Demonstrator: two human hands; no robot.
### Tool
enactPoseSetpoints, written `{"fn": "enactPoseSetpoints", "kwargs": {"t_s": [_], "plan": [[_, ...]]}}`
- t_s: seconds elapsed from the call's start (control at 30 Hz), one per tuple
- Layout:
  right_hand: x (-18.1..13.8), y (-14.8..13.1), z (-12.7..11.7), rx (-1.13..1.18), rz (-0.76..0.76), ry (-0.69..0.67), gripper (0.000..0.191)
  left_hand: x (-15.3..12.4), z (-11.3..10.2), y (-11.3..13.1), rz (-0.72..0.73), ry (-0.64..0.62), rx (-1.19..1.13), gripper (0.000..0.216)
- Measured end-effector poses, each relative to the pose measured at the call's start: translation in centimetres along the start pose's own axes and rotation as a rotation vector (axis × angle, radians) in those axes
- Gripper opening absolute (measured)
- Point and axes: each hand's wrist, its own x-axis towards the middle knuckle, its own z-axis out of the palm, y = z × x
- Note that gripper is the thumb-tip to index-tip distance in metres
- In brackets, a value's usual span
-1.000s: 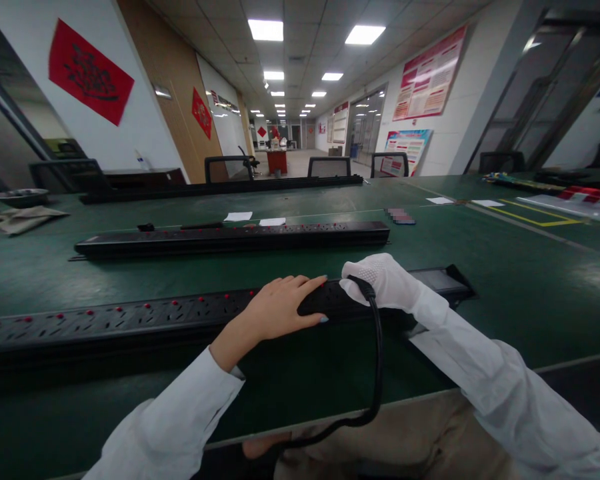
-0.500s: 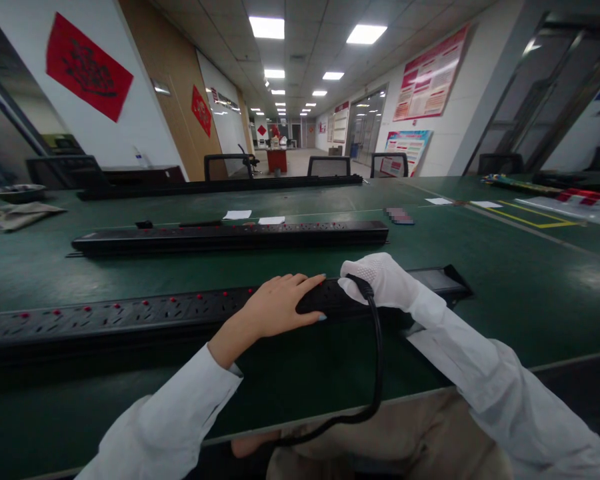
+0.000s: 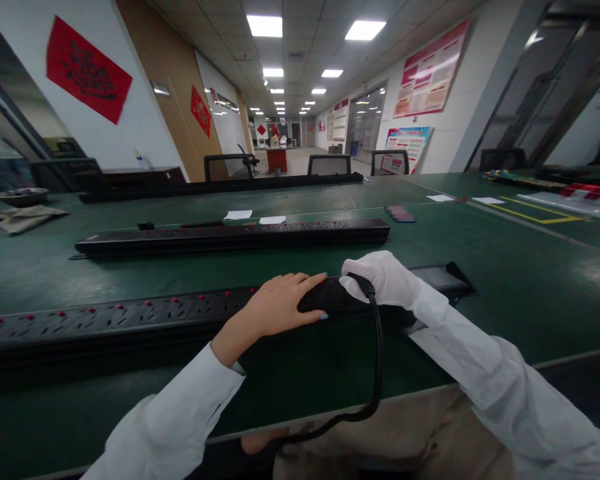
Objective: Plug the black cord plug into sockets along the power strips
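Note:
A long black power strip (image 3: 130, 319) with red switches lies along the near edge of the green table (image 3: 505, 280). My bare left hand (image 3: 280, 305) rests on top of the strip, fingers laid over it. My right hand (image 3: 383, 280), in a white glove, is closed on a plug at the strip's top. A black cable (image 3: 377, 360) runs from that plug down over the table's front edge to my lap.
A second black power strip (image 3: 235, 237) lies further back, a third (image 3: 220, 187) at the far edge. Paper slips (image 3: 254, 217), a small stack of cards (image 3: 400, 215), cloth and a dish (image 3: 20, 197) at the left, chairs (image 3: 330, 164) behind the table.

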Motion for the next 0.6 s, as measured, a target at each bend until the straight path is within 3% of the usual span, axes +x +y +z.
{"fn": "enactPoseSetpoints", "kwargs": {"t_s": [0.6], "plan": [[-0.05, 0.02, 0.21, -0.012, -0.006, 0.035, 0.023, -0.06, 0.13, 0.05, 0.001, 0.020, 0.028, 0.067]]}}
